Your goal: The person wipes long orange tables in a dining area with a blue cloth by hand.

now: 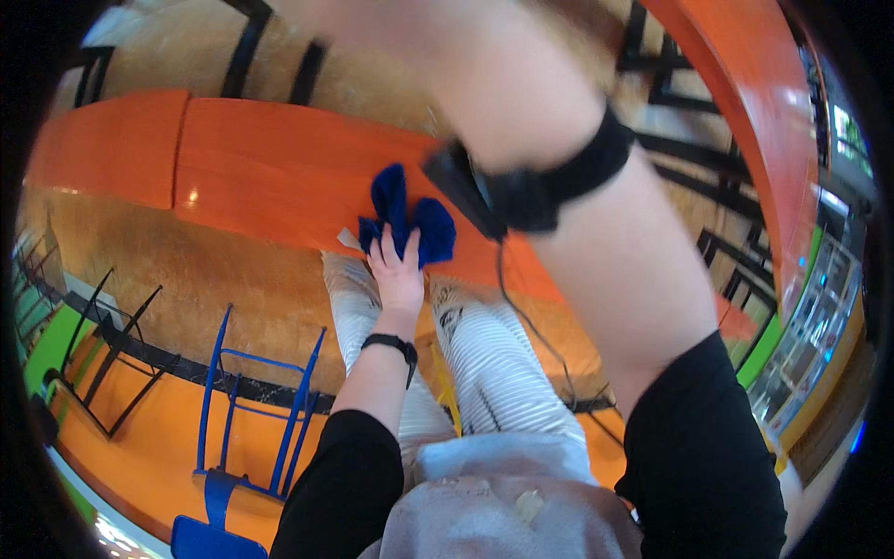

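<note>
My left hand is on a bunched dark blue cloth, fingers slightly spread over its near folds. The cloth lies on a long orange tabletop, close to its near edge. A small white piece, perhaps paper, lies beside the cloth to the left. Across the upper view reaches my right arm, with a black strapped device and a cable hanging from it. My right hand is blurred at the top edge; its fingers cannot be made out.
A separate orange section adjoins the tabletop at left. Another orange table curves along the right, above black metal frames. A blue metal-framed chair and a black metal frame stand lower left. A glass-fronted case is far right.
</note>
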`<move>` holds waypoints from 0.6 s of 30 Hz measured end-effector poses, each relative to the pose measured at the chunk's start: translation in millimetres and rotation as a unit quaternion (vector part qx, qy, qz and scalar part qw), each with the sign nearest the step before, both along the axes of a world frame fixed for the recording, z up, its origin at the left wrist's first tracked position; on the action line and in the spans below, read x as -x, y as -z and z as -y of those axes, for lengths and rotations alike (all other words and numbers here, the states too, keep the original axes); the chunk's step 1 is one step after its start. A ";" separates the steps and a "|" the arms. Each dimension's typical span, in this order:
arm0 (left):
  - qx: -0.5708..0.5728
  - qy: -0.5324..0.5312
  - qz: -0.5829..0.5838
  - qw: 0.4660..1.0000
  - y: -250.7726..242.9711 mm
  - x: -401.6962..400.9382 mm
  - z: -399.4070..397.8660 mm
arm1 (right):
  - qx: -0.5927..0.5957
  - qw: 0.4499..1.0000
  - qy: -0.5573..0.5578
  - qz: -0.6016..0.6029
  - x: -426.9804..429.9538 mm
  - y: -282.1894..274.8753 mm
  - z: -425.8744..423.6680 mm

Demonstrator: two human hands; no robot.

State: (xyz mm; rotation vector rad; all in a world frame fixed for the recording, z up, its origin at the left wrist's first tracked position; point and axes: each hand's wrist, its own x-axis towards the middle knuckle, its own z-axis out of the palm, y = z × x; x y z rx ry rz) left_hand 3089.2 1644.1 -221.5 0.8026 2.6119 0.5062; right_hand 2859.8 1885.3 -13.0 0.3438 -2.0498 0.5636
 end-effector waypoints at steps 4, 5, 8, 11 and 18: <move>0.060 -0.051 0.006 0.997 -11.9 -15.6 -24.5 | -0.016 0.903 0.084 0.421 -199.6 55.6 -30.9; 0.077 -0.062 0.010 0.995 -9.0 -26.7 -23.0 | -0.008 0.835 0.193 0.515 -270.5 83.3 -39.3; 0.079 -0.049 0.033 0.995 -17.9 -52.7 -64.0 | 0.137 0.457 0.395 0.785 -468.2 131.3 -65.9; 0.111 0.063 0.077 0.989 -15.0 -90.2 -98.0 | 0.228 0.380 0.346 0.827 -557.9 153.0 -30.7; 0.050 0.361 0.077 0.928 -19.8 -141.0 -175.0 | 0.356 0.410 0.351 0.763 -570.7 191.2 13.6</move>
